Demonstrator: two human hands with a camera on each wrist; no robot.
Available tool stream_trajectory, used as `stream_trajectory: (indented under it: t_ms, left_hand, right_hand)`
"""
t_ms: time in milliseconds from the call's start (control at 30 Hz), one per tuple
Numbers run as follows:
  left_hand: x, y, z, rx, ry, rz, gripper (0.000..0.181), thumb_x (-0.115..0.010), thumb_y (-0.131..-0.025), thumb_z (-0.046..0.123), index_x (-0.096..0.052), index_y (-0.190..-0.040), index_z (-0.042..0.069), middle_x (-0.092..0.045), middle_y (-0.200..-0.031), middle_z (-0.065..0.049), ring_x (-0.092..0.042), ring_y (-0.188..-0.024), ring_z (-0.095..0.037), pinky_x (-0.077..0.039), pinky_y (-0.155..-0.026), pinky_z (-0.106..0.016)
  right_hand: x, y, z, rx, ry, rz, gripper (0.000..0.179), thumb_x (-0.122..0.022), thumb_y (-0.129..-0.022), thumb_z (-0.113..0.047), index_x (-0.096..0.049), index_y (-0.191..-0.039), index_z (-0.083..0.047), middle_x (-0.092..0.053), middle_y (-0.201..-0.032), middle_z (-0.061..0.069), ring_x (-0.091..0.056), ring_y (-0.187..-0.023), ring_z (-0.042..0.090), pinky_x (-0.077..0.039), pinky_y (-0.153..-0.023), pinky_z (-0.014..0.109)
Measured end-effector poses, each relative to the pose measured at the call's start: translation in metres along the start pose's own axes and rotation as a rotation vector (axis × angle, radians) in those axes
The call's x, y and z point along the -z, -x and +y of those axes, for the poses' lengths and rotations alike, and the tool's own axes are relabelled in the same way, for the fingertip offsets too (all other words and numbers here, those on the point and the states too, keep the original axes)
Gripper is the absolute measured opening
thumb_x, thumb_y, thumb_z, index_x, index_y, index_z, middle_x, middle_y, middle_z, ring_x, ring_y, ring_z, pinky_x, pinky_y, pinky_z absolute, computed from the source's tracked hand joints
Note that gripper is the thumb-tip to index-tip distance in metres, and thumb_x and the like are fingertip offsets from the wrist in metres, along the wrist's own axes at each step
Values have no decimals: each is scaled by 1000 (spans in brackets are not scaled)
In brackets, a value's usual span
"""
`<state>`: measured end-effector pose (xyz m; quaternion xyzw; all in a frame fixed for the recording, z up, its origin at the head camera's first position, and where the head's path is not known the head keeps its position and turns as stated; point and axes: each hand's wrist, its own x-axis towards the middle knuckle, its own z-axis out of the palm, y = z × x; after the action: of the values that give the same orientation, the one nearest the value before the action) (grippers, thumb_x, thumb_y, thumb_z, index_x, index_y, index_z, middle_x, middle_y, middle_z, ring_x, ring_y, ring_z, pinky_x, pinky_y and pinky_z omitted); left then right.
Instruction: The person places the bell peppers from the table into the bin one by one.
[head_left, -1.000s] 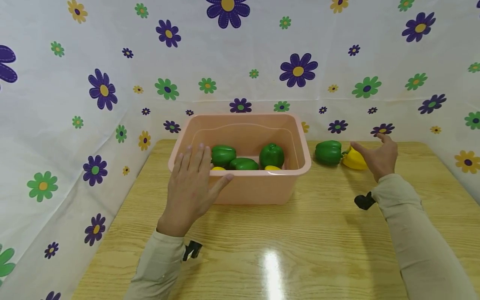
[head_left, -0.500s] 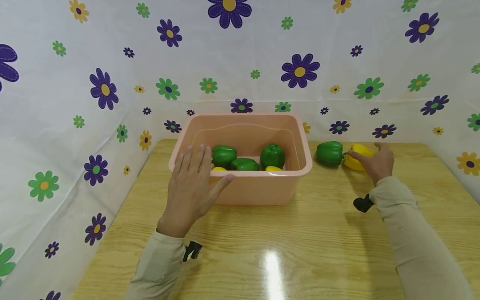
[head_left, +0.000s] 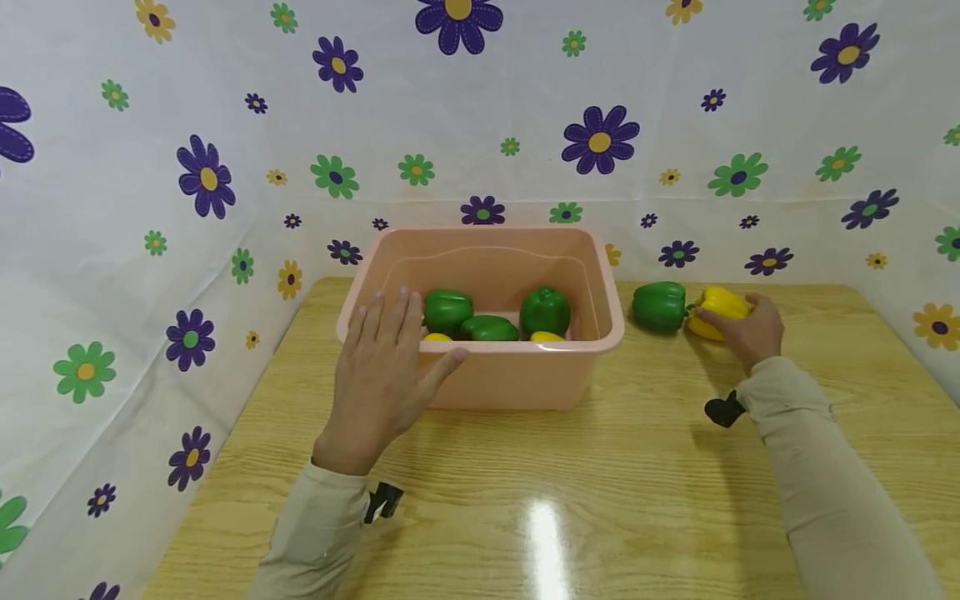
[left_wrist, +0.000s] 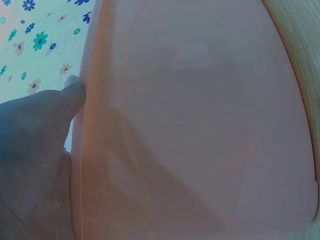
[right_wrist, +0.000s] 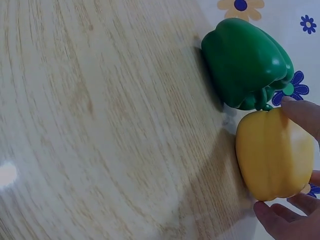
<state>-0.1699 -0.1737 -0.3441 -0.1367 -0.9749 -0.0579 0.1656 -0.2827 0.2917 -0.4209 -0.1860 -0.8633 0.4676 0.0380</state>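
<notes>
A yellow bell pepper [head_left: 722, 304] lies on the table at the right, and my right hand [head_left: 753, 332] holds it, thumb on one side and fingers on the other. In the right wrist view, the fingers bracket the yellow pepper [right_wrist: 272, 155] from both ends. Beside it lies a green bell pepper [head_left: 660, 307], its stem end towards the yellow one. My left hand [head_left: 378, 379] rests with straight fingers on the near left rim of a pink plastic bin [head_left: 517, 375]. In the left wrist view, the bin's outer wall [left_wrist: 200, 125] fills most of the picture.
Inside the bin lie green peppers, such as an upright one [head_left: 545, 312], and yellow pieces partly hidden by the front rim. A flower-print cloth [head_left: 510, 100] hangs behind and to the left of the wooden table [head_left: 600, 483].
My right hand has come down and in towards the yellow pepper, and its thumb and fingers have closed round it. The left hand has kept its place on the bin's rim.
</notes>
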Motion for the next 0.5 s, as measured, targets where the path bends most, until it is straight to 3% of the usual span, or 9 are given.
stream_trajectory:
  t_ms: [233, 500]
  left_hand:
    - [0, 0, 1, -3, -3, -1, 97, -37, -98, 72, -28, -157, -5, -25, -164, -23, -18, -151, -43, -10, -124, -52]
    - [0, 0, 0, -1, -2, 1, 97, -38, -98, 72, -28, -157, -5, -24, -164, -22, -18, -151, -44, -10, -124, -52]
  right_hand:
    - [-3, 2, 3, -28, 2, -8, 95, -66, -97, -42, -12, -159, 5, -17, -162, 30, -22, -147, 47, -20, -121, 56]
    - [-4, 2, 3, -5, -2, -20, 96, -66, -96, -42, -11, -159, 6, -16, -162, 31, -23, -147, 49, -21, -121, 56]
